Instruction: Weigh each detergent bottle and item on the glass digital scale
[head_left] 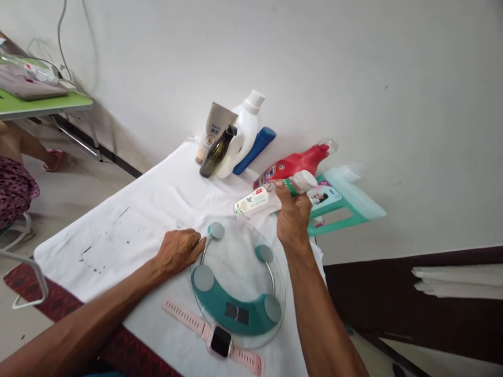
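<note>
My right hand (294,214) is closed around the neck of a clear bottle (251,201) with a white label, green collar and white cap. The bottle lies tilted, nearly sideways, its base over the far edge of a round glass bathroom scale (236,320). Whether it touches the glass I cannot tell. My left hand (181,250) rests as a loose fist on the white cloth, against the scale's left rim, with nothing visible in it. A pink-strapped smartwatch (220,341) lies face up at the scale's near edge.
Behind stand a beige tube (216,123), a dark pump bottle (218,152), a white jug (245,131), a blue bottle (255,150), a red bottle (293,165) and a green jug (341,201), near the wall. A person's leg (27,144) shows by a green table (43,104) at left.
</note>
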`<action>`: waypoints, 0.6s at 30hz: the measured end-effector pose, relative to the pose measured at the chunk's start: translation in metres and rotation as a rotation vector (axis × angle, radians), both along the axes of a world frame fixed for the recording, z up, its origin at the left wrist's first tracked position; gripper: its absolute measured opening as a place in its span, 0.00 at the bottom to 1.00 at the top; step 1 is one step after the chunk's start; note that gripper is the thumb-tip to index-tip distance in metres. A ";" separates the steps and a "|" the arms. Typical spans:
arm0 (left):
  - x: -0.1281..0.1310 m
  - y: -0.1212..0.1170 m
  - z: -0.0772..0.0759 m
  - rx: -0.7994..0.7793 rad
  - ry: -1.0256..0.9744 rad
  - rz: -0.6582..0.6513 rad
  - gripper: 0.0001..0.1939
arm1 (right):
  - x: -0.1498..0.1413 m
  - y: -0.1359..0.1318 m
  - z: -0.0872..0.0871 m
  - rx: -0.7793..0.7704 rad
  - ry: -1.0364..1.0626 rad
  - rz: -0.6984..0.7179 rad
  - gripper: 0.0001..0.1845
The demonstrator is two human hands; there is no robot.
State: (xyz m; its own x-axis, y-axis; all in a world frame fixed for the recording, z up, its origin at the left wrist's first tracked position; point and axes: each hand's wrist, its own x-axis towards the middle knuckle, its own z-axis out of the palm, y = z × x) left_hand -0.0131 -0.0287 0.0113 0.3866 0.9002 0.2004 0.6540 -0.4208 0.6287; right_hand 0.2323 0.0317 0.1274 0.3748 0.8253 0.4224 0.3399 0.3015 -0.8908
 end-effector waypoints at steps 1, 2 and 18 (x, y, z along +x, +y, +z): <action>0.000 0.000 0.001 -0.010 -0.003 -0.007 0.23 | -0.001 -0.021 0.004 -0.021 0.059 0.027 0.25; -0.001 0.000 0.002 -0.020 -0.004 -0.009 0.23 | -0.003 -0.041 0.007 -0.048 0.106 0.048 0.24; -0.002 0.000 0.005 0.006 -0.007 0.040 0.23 | -0.022 -0.134 -0.007 -0.167 -0.096 0.017 0.27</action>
State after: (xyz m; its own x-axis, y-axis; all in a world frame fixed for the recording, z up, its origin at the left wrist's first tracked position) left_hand -0.0147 -0.0283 0.0166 0.3489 0.9137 0.2084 0.6657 -0.3982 0.6311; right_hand 0.2105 -0.1023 0.1200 0.3244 0.8927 0.3127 0.4222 0.1591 -0.8924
